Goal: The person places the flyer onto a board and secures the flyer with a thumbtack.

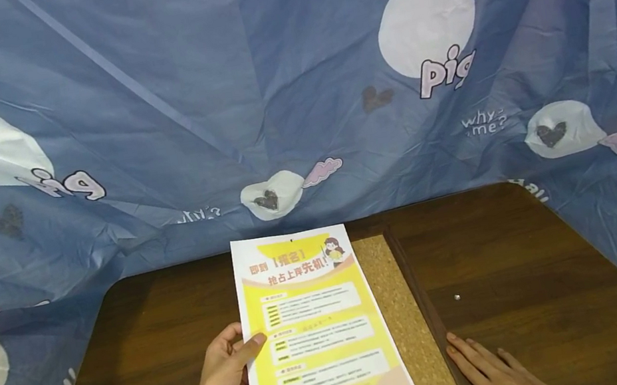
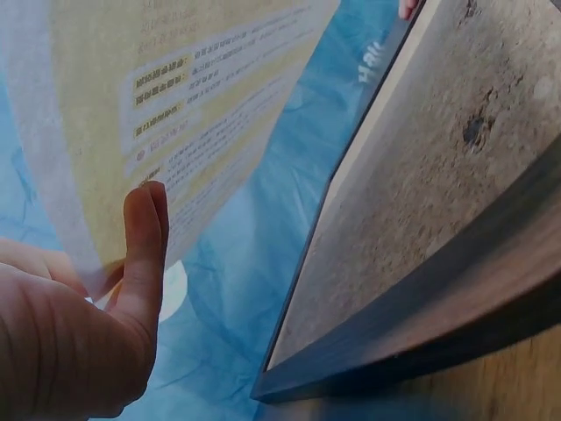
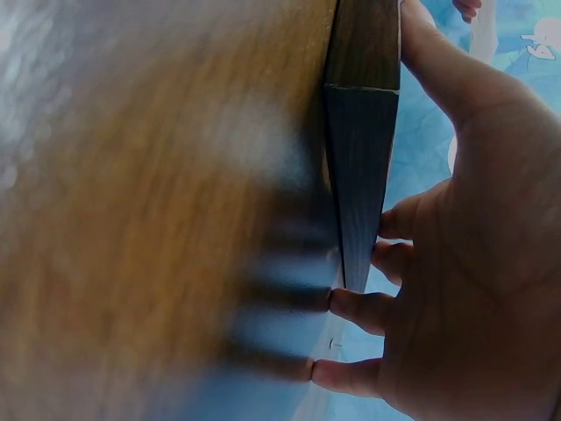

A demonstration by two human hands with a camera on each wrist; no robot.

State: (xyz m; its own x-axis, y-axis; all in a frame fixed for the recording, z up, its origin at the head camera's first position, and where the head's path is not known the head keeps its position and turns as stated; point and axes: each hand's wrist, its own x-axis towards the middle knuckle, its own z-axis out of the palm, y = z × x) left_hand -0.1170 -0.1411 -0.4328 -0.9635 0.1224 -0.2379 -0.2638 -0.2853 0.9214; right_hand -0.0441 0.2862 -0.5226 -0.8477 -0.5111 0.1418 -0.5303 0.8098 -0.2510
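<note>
A yellow-and-white printed poster stands over the left part of a framed cork board. My left hand pinches the poster's left edge, thumb on the printed face. In the left wrist view the sheet is lifted apart from the cork, which has a dark pit in it. My right hand lies along the board's right side. Its fingers are fairly straight, with fingertips on the table and the thumb by the dark wooden frame in the right wrist view. The poster hides most of the cork.
The board lies on a dark brown wooden table with rounded far corners. A tiny shiny object, too small to identify, sits right of the frame. Behind the table hangs a blue cloth printed with pigs and hearts.
</note>
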